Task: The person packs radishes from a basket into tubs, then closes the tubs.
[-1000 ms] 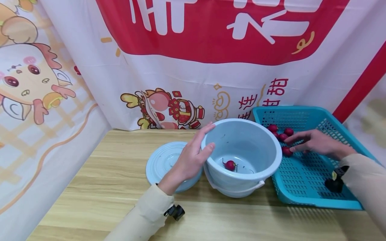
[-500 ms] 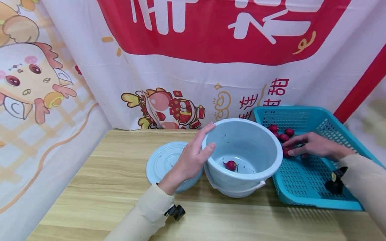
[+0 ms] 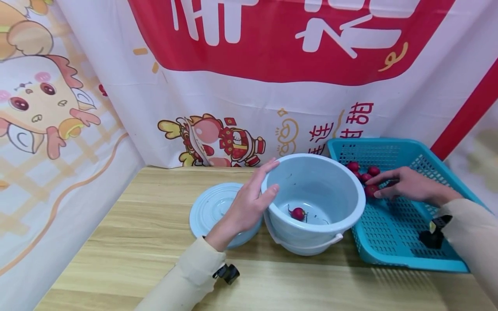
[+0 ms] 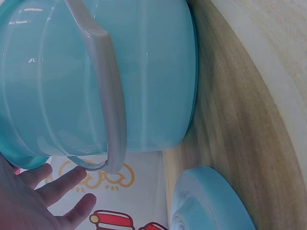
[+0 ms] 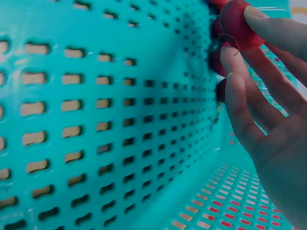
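Note:
In the head view, my left hand [image 3: 249, 201] rests at the left rim of a light blue bucket [image 3: 311, 233], thumb over the rim. Its other fingers stretch out along the outside, spread apart in the left wrist view. One red radish [image 3: 298, 214] with a thin root lies on the bucket's floor beside dark bits. My right hand [image 3: 408, 185] reaches into a teal basket [image 3: 412, 261] and pinches a radish [image 5: 240, 24] between thumb and fingers. Close behind it, several more radishes [image 3: 353, 166] sit by the basket's left side.
A round light blue lid [image 3: 210, 207] lies on the wooden table [image 3: 128, 242], left of the bucket and partly behind my left arm. The bucket's pale handle [image 3: 311, 249] hangs down its front. A printed cloth [image 3: 218, 90] stands behind the table.
My right fingers have drawn in around the radish, which has shifted slightly toward the back of the basket. My left hand and the bucket keep their places.

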The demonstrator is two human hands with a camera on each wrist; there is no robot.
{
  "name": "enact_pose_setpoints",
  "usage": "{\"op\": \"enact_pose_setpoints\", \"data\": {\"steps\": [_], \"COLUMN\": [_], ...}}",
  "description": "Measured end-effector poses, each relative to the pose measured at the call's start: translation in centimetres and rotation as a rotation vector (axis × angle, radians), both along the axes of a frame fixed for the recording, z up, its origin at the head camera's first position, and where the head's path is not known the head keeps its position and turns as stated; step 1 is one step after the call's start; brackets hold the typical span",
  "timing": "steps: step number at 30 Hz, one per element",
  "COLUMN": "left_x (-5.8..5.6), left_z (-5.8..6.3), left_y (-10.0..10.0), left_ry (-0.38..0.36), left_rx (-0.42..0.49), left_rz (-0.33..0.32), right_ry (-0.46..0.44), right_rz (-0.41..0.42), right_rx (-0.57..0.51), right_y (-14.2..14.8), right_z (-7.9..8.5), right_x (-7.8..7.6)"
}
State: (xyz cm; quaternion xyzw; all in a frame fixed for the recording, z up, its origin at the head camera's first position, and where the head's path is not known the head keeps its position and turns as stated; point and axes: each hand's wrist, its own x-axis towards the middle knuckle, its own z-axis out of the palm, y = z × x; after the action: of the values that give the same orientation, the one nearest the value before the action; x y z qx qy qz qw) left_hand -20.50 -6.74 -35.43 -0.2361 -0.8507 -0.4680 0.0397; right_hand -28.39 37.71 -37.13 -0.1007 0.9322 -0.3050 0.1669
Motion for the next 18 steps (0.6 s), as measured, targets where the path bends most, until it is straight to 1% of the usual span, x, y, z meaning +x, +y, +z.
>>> {"op": "enact_pose_setpoints", "data": {"steps": [4,10,15,18], "left_x": [0.0,-0.1,0.0,0.0], "left_z": [0.0,-0.1,-0.1,0.0], "left_y": [0.0,0.1,0.0,0.0], "left_ry": [-0.004,0.000,-0.006,-0.006], "left_rx": [0.005,0.004,-0.002,-0.003], "left_rz": [0.000,0.000,0.002,0.004], "right_ry": [0.075,0.116,0.160,0.191], "right_rz": [-0.023,-0.055,-0.082,-0.076], "right_rx": [-0.015,-0.045,-0.108,-0.156], "right_y": [0.1,-1.0,-2.5,-3.3], "right_z": [0.6,1.6,3.1,4.2], "right_x": [0.2,0.8,1.4,1.8]}}
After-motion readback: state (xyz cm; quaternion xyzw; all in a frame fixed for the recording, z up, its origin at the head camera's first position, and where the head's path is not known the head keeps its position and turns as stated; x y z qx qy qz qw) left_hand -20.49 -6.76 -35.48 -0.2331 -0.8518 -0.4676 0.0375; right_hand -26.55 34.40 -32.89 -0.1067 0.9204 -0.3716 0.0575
